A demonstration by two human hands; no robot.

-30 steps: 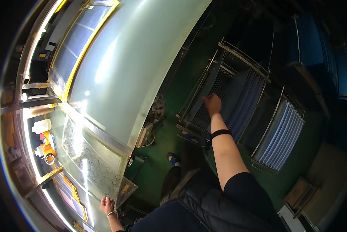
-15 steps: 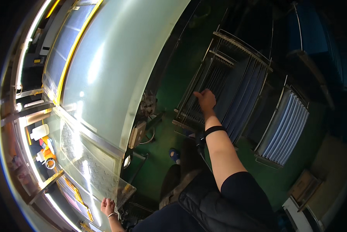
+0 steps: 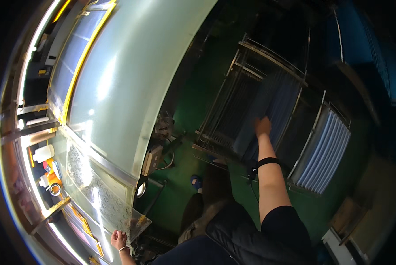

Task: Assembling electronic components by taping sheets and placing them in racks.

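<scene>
My right hand (image 3: 263,127) reaches over a metal rack (image 3: 275,56) that holds several dark blue-grey sheets (image 3: 279,101). It is blurred and lies against or just above the sheets, its fingertips hidden, so whether it grips one cannot be told. My left hand (image 3: 118,238), a band at its wrist, is close to the near corner of a wet, clear panel (image 3: 105,198). Its fingers are bent and gathered together; anything between them is too small to make out. Beyond that panel stretches a large pale translucent sheet (image 3: 132,84).
A smaller rack of pale blue sheets (image 3: 322,150) stands to the right on the green floor (image 3: 246,203). Left are a yellow-edged frame (image 3: 76,75), a white bottle (image 3: 43,153), an orange tape roll (image 3: 55,189) and bright tube lights (image 3: 32,176). A cardboard box (image 3: 347,214) sits lower right.
My right hand has moved rightward and slightly nearer, from the rack's left part onto its sheets. The sheets there look blurred and shifted. My left hand has barely moved.
</scene>
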